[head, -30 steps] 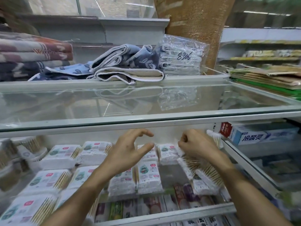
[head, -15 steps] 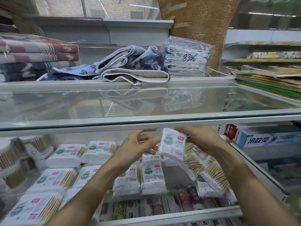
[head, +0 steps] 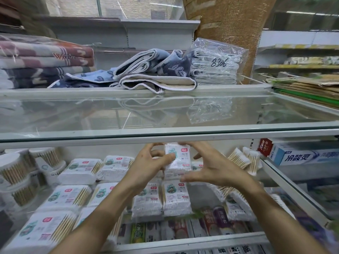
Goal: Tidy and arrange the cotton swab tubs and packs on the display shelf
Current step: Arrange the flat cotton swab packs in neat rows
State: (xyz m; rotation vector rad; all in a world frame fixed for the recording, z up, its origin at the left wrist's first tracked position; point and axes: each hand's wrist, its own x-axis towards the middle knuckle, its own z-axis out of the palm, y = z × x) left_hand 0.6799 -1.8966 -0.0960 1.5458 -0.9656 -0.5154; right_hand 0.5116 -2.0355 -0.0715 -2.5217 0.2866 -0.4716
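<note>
Tubs point(head: 12, 171) stand well left of the fingers. The left hand point(head: 146, 165) pinches the upright cotton swab pack point(head: 180, 158) at its left edge, thumb on the face. The right hand point(head: 214, 167) spans it top to bottom, fingers curled round it. The pack sits between both sets of fingers. It is judged light and soft, its film slippery, and the sticks stiffen it lengthwise, so grip the edges. Loose packs point(head: 244, 160) lie right of the fingers.

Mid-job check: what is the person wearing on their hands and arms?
Nothing shows. The left hand and right hand are bare, without gloves, and no ring is visible. The left forearm and right forearm are bare down to the frame's edge: no sleeve, watch or bracelet in view.
</note>
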